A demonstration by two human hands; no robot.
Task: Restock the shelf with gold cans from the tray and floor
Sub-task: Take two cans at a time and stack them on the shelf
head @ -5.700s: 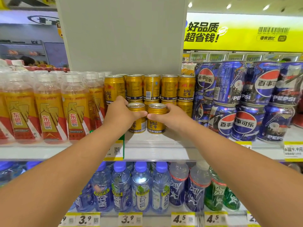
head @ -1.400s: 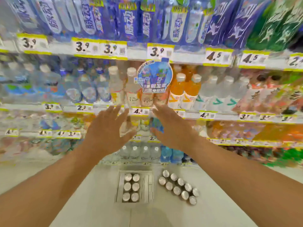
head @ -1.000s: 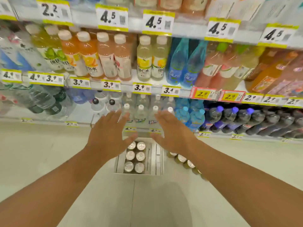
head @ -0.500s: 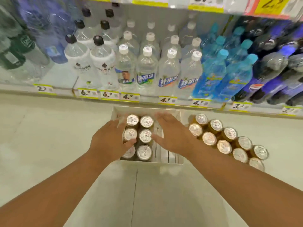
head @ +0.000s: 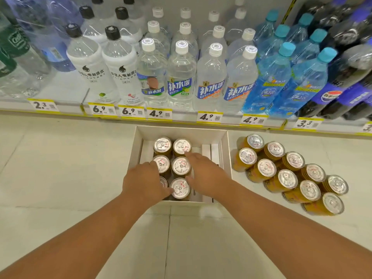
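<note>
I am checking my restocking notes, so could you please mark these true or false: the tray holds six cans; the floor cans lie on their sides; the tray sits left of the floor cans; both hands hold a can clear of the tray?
1. The tray holds six gold cans. True.
2. The floor cans lie on their sides. False: they stand upright, lids up.
3. The tray sits left of the floor cans. True.
4. The left hand and right hand hold cans clear of the tray. False: both are down among the tray cans, and none is raised.
</note>
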